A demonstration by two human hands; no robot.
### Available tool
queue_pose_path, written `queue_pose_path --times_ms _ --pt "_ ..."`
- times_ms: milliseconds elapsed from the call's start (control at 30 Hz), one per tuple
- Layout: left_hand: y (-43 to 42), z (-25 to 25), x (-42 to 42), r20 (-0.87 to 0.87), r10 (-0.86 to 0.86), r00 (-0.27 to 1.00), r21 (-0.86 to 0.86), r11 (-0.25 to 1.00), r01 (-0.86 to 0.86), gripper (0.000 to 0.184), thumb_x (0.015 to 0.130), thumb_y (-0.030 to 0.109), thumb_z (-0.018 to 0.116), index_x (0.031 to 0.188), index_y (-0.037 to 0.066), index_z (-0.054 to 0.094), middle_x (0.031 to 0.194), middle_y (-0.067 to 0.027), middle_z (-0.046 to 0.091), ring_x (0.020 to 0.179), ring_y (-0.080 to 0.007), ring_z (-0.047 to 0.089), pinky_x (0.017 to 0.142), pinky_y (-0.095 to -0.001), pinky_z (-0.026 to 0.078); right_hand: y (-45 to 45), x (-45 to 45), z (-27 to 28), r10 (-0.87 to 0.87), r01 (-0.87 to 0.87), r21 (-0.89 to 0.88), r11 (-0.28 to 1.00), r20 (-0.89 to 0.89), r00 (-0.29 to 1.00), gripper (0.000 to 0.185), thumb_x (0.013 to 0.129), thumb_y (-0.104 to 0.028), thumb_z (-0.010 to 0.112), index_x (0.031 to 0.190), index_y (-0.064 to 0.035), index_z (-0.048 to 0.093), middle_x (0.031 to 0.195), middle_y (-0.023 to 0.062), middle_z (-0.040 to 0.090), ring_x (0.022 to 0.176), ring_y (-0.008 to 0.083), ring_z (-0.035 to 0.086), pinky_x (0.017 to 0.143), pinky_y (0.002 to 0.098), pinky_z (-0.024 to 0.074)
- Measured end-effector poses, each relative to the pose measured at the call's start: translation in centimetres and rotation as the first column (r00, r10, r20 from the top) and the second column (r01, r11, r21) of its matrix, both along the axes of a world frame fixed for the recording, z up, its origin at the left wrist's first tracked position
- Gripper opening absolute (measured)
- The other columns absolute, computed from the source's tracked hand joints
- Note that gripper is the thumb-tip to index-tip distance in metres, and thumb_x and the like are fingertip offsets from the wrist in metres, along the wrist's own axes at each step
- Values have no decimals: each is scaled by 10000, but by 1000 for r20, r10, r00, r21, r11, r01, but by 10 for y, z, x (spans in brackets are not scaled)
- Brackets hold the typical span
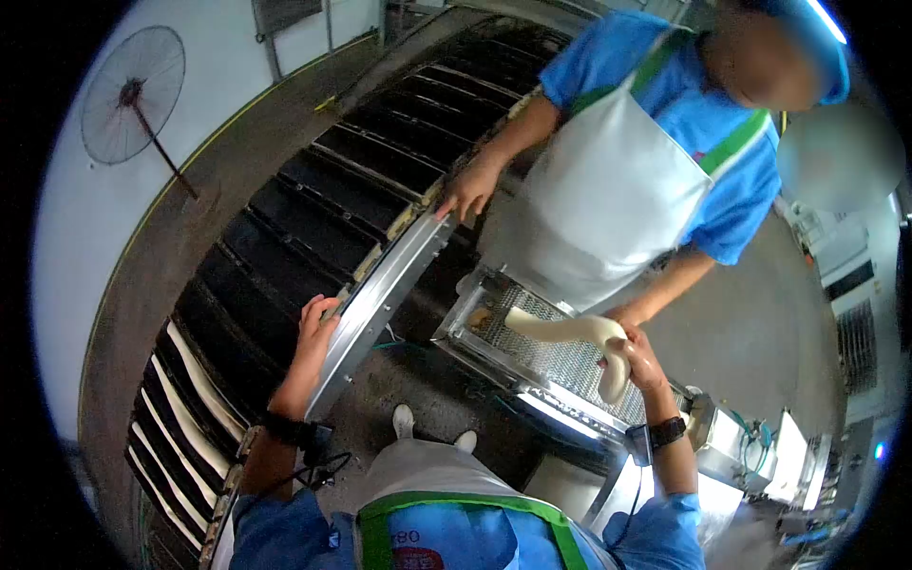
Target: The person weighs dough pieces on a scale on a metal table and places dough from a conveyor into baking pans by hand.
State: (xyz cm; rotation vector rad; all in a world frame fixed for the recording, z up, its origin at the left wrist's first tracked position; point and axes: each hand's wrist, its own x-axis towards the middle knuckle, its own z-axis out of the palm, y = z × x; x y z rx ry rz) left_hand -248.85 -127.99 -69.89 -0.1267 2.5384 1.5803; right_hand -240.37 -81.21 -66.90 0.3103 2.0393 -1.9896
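Note:
My right hand (642,361) is closed around a long, pale strip of dough (560,329), which bends over my fingers. One end hangs down and the other lies toward a metal mesh conveyor belt (554,358). My left hand (313,334) rests at the edge of a curved metal rail (380,275), its fingers laid out and nothing held in them. Beside that hand runs a curved bed of black trays (294,233). Several pale dough strips (195,418) lie in the trays at the lower left.
Across from me stands a co-worker in a white apron (598,190), one hand (470,190) on the rail's far end, the other near the mesh belt. A round wire fan (131,93) is by the left wall. Machine parts (722,437) stand at the right.

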Motion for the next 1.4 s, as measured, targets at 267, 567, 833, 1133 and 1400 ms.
queue_pose_path --times_ms 267,567,833,1133,1400 --pt "-66 3 20 -42 143 989 179 975 -134 253 798 145 414 1032 74 480 1172 -73 359 1128 -193 301 940 -286 208 -137 -177 61 193 -238 -128 963 -292 937 467 741 -270 547 1067 6 358 883 88 498 658 145 551 563 260 494" --pt "-76 1 7 58 313 948 242 917 -318 262 802 169 419 1044 91 481 1189 -70 362 1161 -191 276 961 -299 181 -234 -336 88 328 -343 29 939 -375 867 336 742 -224 547 977 -5 445 801 67 508 630 134 550 537 221 467" --pt "7 8 -66 99 265 959 534 799 -276 412 795 168 456 1187 80 362 1239 -84 309 1190 -199 206 979 -291 122 -189 -401 -37 427 -310 695 648 5 904 605 736 -355 569 1138 50 369 695 139 567 535 183 570 427 264 464" --pt "107 -75 -219 402 252 880 625 627 -465 556 726 310 538 1142 8 324 1141 -129 373 1025 -207 361 871 -351 290 -29 -225 -72 536 -529 359 769 90 839 298 800 -248 514 1001 -28 507 700 71 569 542 136 557 446 238 451" --pt "114 -116 -230 219 289 932 419 835 -357 408 732 223 530 1068 21 419 864 -119 505 753 -225 478 666 -337 392 85 -58 -76 122 -202 220 954 330 936 326 823 -226 478 1050 8 478 876 110 578 701 159 583 554 246 479"
